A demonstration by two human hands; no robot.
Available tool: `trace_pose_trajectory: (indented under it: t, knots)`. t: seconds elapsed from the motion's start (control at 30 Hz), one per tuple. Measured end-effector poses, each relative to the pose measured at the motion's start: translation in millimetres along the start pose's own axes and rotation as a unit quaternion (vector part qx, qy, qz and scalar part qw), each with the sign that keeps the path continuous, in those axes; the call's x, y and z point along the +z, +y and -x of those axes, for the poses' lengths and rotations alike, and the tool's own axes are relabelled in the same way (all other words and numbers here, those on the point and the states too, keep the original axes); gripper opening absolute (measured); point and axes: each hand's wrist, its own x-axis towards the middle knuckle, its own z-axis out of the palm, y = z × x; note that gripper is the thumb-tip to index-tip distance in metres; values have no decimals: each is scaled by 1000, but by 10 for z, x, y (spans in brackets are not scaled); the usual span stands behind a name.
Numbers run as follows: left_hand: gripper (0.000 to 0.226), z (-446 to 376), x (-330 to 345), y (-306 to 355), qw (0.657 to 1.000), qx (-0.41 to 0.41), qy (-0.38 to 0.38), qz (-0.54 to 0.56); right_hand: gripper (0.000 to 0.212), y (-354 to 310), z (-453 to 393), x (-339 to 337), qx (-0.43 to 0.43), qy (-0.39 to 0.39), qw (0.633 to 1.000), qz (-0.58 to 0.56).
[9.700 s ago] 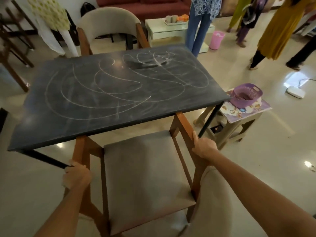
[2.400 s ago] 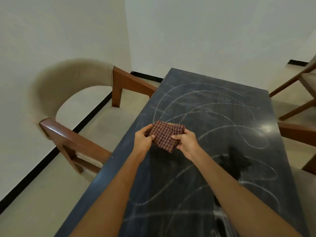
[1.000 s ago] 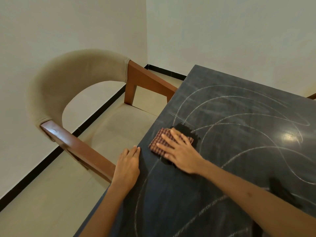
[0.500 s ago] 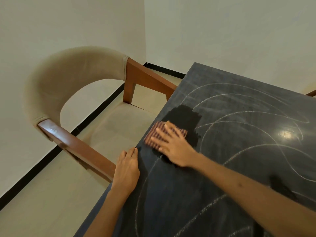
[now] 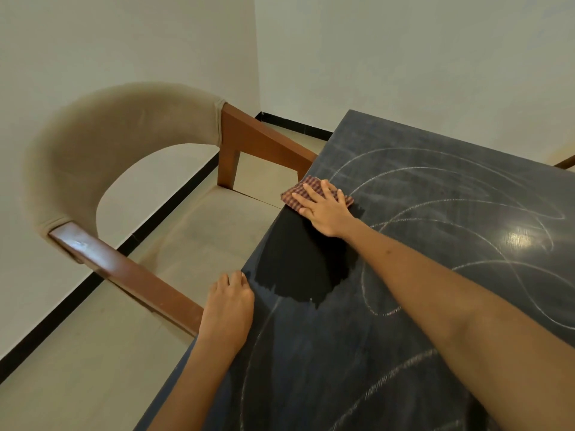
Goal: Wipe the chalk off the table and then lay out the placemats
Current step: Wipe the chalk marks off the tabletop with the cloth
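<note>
The dark table (image 5: pixel 404 353) is covered in white chalk curves (image 5: pixel 466 203). My right hand (image 5: pixel 325 209) presses flat on a folded red checked cloth (image 5: pixel 298 191) at the table's left edge, fingers spread over it. Behind the cloth runs a wet, black, chalk-free patch (image 5: pixel 298 262). My left hand (image 5: pixel 228 309) rests on the table's left edge nearer to me, fingers curled over the rim and holding nothing. No placemats are in view.
A beige padded chair with brown wooden arms (image 5: pixel 124 269) stands close against the table's left side. White walls meet in a corner (image 5: pixel 256 57) behind it. A second wooden chair part (image 5: pixel 566 161) shows at the far right edge.
My right hand has slid the cloth away from me along the left edge, and the wiped black patch has grown longer. My left hand has stayed on the rim.
</note>
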Motion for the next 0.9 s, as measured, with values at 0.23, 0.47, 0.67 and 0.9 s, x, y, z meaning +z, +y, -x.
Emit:
trace_pose_trajectory:
  t: [0.23, 0.47, 0.67, 0.9]
  knots:
    - [24, -52, 14, -1, 1000, -17, 18, 18, 50, -597, 637, 205, -131, 51, 990, 14]
    - [30, -69, -7, 22, 995, -64, 4, 77, 51, -779, 808, 335, -193, 70, 979, 2]
    - [30, 25, 29, 60, 996, -57, 4, 65, 49, -277, 67, 71, -34, 36, 999, -9]
    - [45, 62, -11, 81, 996, -56, 6, 75, 49, -426, 242, 88, -43, 22, 999, -6]
